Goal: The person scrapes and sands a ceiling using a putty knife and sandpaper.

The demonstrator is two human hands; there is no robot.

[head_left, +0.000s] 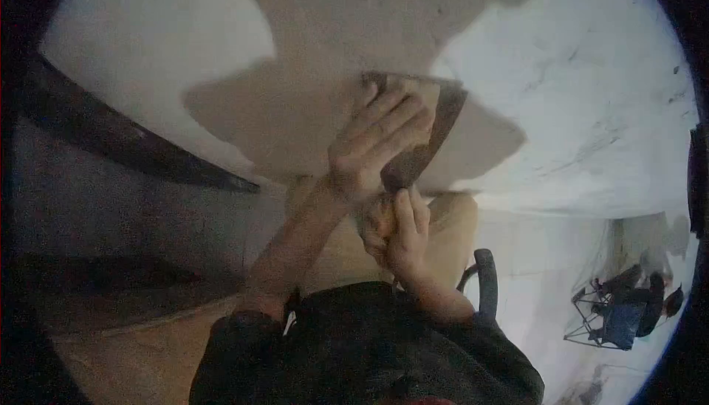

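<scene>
A dark brown flat piece (447, 113) with a lighter tan area lies on the pale work surface (576, 102). My left hand (380, 135) rests flat on its tan part, with the fingers stretched toward the far edge. Nearer my body, my right hand (408, 231) is closed on the piece's narrow near corner, at the edge of the surface. Something yellowish shows between the fingers of my right hand, too blurred to name.
Shadows fall across the pale surface around my hands. A long dark strip (140, 139) runs along its left edge. Below right is a black curved chair arm (485, 283). At the far right, a person in dark clothes (651, 305) is beside a folding chair (620, 324).
</scene>
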